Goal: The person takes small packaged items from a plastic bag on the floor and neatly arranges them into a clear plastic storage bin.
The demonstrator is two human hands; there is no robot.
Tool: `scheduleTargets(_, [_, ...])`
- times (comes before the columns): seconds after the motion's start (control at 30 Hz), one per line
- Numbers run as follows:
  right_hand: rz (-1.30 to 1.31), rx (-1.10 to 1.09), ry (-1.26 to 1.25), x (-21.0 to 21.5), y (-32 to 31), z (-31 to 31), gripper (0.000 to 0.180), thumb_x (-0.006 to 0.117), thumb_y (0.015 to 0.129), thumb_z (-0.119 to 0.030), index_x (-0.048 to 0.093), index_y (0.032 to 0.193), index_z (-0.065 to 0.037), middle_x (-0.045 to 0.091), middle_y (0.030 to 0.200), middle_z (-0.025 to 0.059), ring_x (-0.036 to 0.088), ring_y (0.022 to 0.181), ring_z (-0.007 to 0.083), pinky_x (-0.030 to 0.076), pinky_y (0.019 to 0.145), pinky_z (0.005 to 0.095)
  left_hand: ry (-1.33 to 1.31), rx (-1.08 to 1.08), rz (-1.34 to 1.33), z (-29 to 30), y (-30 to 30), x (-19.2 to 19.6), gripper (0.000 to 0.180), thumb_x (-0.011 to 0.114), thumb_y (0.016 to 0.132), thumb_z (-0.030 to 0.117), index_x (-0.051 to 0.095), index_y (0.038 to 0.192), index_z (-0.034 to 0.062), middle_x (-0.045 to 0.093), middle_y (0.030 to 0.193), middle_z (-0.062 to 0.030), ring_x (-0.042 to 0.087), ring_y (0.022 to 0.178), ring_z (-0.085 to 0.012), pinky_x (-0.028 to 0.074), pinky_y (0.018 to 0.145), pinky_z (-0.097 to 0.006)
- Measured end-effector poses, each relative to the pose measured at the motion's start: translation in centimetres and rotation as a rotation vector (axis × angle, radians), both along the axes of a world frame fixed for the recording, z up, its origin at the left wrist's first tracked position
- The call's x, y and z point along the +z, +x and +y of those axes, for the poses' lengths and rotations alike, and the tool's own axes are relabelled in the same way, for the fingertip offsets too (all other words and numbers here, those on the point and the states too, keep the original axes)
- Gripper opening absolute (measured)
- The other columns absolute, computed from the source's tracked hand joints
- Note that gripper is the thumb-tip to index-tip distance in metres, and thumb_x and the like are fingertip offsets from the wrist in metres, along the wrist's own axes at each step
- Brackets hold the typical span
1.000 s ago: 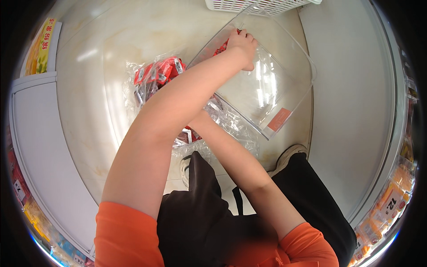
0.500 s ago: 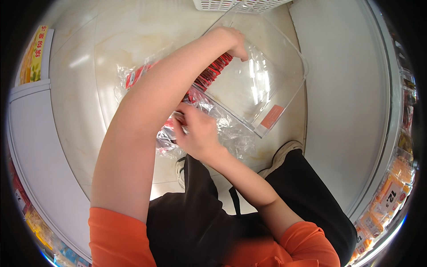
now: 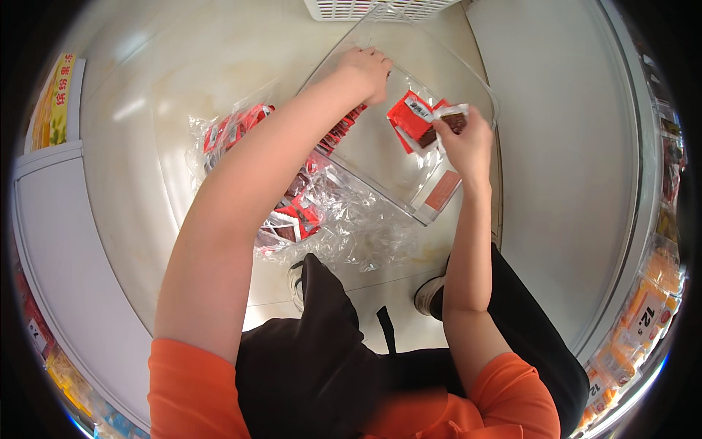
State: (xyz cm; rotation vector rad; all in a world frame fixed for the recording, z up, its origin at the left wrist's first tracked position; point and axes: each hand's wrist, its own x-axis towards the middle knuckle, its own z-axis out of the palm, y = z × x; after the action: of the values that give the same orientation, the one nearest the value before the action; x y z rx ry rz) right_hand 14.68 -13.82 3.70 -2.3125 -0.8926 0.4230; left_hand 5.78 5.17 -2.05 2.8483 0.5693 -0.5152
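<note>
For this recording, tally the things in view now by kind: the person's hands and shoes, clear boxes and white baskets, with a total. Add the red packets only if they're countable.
Left and right hand: 2
Shoes: 2
Clear box: 1
White basket: 1
Total: 6, without the red packets, which overlap too much to count

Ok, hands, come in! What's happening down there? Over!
Left grip by packet row inside clear bin. Right grip pinching loose red packets. In the way: left forearm, partly hiding plastic bag.
</note>
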Motion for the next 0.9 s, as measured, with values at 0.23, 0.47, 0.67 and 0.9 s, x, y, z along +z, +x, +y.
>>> scheduleTargets(0.23, [-0.186, 0.054, -0.391, -4.8, 2.3, -1.2, 0.022, 0.064, 0.079, -0.014, 0.065, 0.091, 0.003, 0.067, 0.087, 0.0231, 0.063, 0.084, 0.0408, 0.050, 0.074, 0.0446, 0.165, -0.031, -0.045, -1.3, -1.1, -1.2, 0.072, 0.059, 0.082, 0.033, 0.033, 0.144, 0.0075, 0.037, 0.146, -0.0116, 0.027, 0.141, -0.0262, 0.022, 0.115, -0.041])
scheduleTargets(0.47, [-0.203, -0.028, -0.236, -1.9, 1.4, 0.3, 0.018, 0.065, 0.079, -0.017, 0.071, 0.093, -0.007, 0.067, 0.086, 0.0147, 0.064, 0.079, 0.0349, 0.051, 0.071, 0.0436, 0.225, -0.043, -0.094, -1.9, -2.2, -1.2, 0.079, 0.061, 0.080, 0.038, 0.028, 0.147, 0.0128, 0.033, 0.148, -0.0129, 0.025, 0.141, -0.0263, 0.018, 0.117, -0.042])
scheduleTargets(0.67, [-0.322, 0.135, 0.009, -8.2, 0.9, -0.3, 0.020, 0.064, 0.079, -0.011, 0.072, 0.097, -0.008, 0.065, 0.098, 0.0136, 0.064, 0.084, 0.0330, 0.051, 0.075, 0.0419, 0.234, -0.057, -0.140, -1.8, -2.0, -1.7, 0.074, 0.060, 0.080, 0.040, 0.033, 0.144, 0.0124, 0.035, 0.147, -0.0101, 0.027, 0.139, -0.0250, 0.018, 0.115, -0.041])
scheduleTargets(0.9, [-0.081, -0.031, -0.115, -7.8, 1.0, 1.2, 0.044, 0.073, 0.074, -0.023, 0.065, 0.108, 0.004, 0.059, 0.112, 0.0211, 0.061, 0.098, 0.0351, 0.051, 0.083, 0.0404, 0.180, -0.046, -0.154, -1.3, -2.1, -1.6, 0.072, 0.065, 0.074, 0.036, 0.040, 0.137, 0.0116, 0.038, 0.144, -0.0135, 0.029, 0.139, -0.0280, 0.021, 0.116, -0.044])
